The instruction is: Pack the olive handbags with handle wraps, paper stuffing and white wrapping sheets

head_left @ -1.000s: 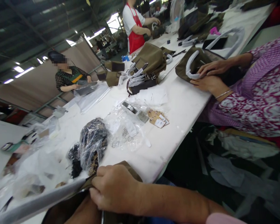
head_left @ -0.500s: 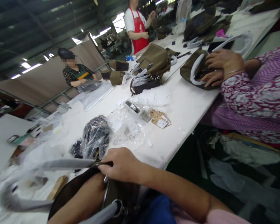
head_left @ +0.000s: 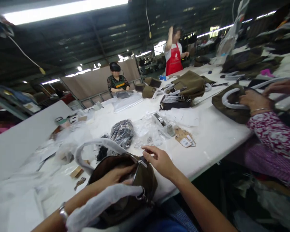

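An olive-brown handbag (head_left: 147, 180) with its zip open rests at the table's near edge, its two handles wrapped in white. Inside its opening is my left hand (head_left: 123, 174), partly hidden by the bag; whether its fingers grip anything does not show. My right hand (head_left: 159, 159) is at the zip end of the bag, fingers bent and somewhat apart, holding nothing visible. A metal zip pull (head_left: 142, 163) lies just below its fingertips. Beyond the bag sits a dark bundle in clear plastic (head_left: 122, 132).
Brown tags (head_left: 185, 138) and a tape dispenser (head_left: 159, 120) lie on the white table (head_left: 215, 135). More olive bags (head_left: 189, 84) are farther back. On the right, a person's hands (head_left: 256, 100) hold another bag. Two people are beyond the table.
The view has tilted up and swung left. My right hand has let go of the bag's edge and its fingers have opened. The bag's opening shows more. A person in a red apron has raised a hand.
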Demonstrator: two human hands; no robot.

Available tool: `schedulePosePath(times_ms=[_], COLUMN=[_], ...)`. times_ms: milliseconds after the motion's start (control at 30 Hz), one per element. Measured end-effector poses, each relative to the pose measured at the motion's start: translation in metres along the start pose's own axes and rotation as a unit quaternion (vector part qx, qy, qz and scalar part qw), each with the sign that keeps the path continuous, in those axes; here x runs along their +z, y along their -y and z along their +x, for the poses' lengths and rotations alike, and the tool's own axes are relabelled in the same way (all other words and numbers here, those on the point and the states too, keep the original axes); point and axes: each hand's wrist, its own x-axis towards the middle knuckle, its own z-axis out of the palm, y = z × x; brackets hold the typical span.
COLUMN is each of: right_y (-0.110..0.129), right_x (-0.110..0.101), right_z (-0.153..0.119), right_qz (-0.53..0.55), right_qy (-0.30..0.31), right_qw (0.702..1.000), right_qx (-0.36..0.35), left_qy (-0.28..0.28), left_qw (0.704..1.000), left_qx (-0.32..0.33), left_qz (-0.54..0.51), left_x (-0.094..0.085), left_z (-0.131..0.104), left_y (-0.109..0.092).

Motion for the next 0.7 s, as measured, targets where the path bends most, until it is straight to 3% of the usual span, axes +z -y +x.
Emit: schedulePosePath(times_ms=[133,267,400,533,700], right_y=[0.006,0.009,0.011,0.012,0.014], right_x=[0.000,0.016,0.025,0.026,0.025], right_z=[-0.014,-0.017,-0.022,-0.026,-0.024], right_qz=[-0.054,0.109,0.176,0.131,0.045], right_qy=[0.004,0.033,0.026,0.009,-0.004], right_qw=[0.998,0.988,0.981,0.990,0.999], right_qx=[0.034,0.105,0.075,0.053,0.013], left_qy=[-0.053,-0.054,-0.051,-0.034,-0.059], left_qw=[0.996,0.985,0.986,0.993,0.989], left_qx=[-0.062,-0.118,-0.123,-0.092,-0.106], left_qz=[0.030,0.111,0.105,0.065,0.079], left_x=[-0.017,-0.009,-0.001,-0.003,-0.006], left_z=[0.000,0.006,0.016,0.017,0.014], left_y=[-0.032,-0.061,-0.057,-0.047,-0.052])
